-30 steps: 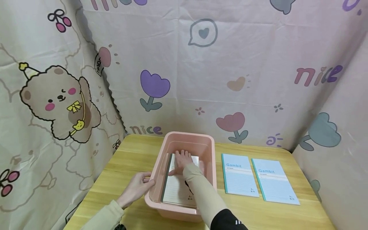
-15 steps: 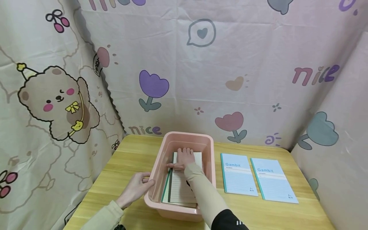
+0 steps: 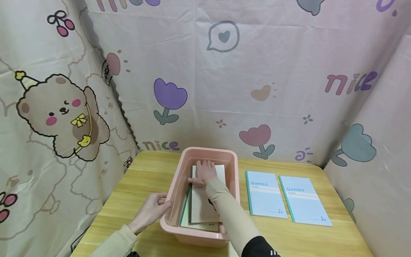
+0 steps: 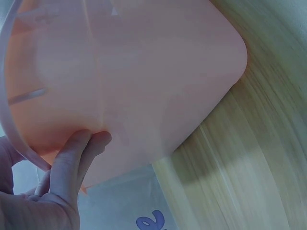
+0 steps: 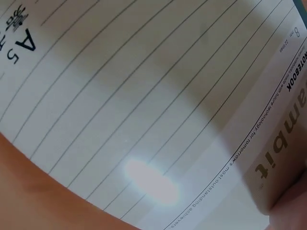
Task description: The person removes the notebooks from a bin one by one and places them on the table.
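A pink plastic basin (image 3: 236, 178) stands on the table. My left hand (image 3: 152, 210) grips its left rim, the fingers (image 4: 69, 163) lying against the outer wall in the left wrist view. Inside, my right hand (image 3: 205, 175) holds a pale lined notebook (image 3: 205, 207) by its far part, the thumb at the dark spine and the fingertips at the far edge. Beneath it lies another notebook (image 3: 185, 219) with a green spine, mostly covered. The right wrist view shows the held notebook's cover (image 5: 144, 105), printed "NOTEBOOK" and "A5".
Two light blue "Gambit" notebooks lie flat to the right of the basin, one nearer (image 3: 266, 196) and one farther right (image 3: 305, 201). The wooden table (image 3: 154, 171) ends at a patterned cloth (image 3: 205, 89) behind and at both sides.
My right hand has shifted the top notebook rightward and then away from me, baring the green-spined one under it. My left hand has stayed on the rim.
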A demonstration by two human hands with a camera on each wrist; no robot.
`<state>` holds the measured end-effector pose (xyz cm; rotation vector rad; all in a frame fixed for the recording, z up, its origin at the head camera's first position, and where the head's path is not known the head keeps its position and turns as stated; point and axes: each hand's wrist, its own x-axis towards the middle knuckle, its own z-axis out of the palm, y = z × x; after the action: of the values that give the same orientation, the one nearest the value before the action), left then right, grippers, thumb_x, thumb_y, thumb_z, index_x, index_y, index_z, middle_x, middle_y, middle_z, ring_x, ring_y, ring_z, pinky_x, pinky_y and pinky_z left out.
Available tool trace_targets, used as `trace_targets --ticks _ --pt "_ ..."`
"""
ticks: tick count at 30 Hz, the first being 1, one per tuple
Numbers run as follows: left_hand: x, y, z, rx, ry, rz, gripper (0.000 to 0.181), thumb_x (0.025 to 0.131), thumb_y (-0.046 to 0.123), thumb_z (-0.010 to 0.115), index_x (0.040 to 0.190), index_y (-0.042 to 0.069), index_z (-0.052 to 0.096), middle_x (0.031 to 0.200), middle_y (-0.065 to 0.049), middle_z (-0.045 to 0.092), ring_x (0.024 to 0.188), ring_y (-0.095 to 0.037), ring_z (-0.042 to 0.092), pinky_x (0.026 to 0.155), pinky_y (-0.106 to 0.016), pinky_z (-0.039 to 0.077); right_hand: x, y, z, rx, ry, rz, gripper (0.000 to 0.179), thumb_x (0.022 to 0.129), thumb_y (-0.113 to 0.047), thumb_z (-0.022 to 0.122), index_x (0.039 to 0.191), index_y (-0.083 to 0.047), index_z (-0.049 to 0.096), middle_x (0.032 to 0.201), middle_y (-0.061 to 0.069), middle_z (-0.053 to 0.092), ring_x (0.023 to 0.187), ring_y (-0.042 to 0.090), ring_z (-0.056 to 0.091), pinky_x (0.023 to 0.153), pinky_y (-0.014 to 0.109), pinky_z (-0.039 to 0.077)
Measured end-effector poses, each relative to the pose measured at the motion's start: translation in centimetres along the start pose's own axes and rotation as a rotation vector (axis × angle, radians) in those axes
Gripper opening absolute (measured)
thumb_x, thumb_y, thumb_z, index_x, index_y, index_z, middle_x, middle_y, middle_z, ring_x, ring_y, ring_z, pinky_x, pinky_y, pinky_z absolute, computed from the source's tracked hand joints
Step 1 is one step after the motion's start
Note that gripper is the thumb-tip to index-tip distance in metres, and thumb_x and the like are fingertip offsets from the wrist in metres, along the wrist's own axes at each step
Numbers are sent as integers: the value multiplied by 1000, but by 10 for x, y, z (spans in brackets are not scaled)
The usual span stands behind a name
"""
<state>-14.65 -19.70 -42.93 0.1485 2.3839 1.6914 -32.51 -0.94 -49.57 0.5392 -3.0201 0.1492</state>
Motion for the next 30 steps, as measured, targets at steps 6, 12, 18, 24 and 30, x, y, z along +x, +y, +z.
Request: trace_targets --ticks 6,12,18,24,30 --pt "0 0 0 5 14 -10 52 94 6 56 134 -25 44 115 -41 65 96 -46 73 74 -41 66 5 -8 -31 -37 -3 -33 76 80 -74 63 123 -12 53 121 12 64 113 30 57 102 43 47" --pt "0 1 -1 13 10 -6 51 94 5 56 133 -26 44 114 -41 66 96 -45 73 73 -39 66 6 -13 -69 -23 11 -52 76 81 -72 62 129 -14 52 123 13 64 114 29 58 102 41 46" --pt "1 0 -1 34 6 -21 50 95 6 53 132 -26 44 114 -40 66 96 -44 73 75 -39 65 8 -19 -112 15 28 -78 67 83 -70 60 117 -13 52 111 11 65 105 27 57 93 37 45" --pt "1 0 0 33 19 -23 50 95 5 55 132 -26 45 112 -39 67 96 -43 73 75 -39 65 5 -19 -153 33 32 -71 66 83 -69 61 115 -12 50 109 10 61 105 28 53 93 38 42" --pt "0 1 0 25 14 -9 49 95 5 55 131 -27 46 112 -39 67 97 -43 73 75 -39 65 -3 -10 -189 45 72 -44 65 83 -67 62 114 -12 51 110 11 60 107 30 53 99 42 42"
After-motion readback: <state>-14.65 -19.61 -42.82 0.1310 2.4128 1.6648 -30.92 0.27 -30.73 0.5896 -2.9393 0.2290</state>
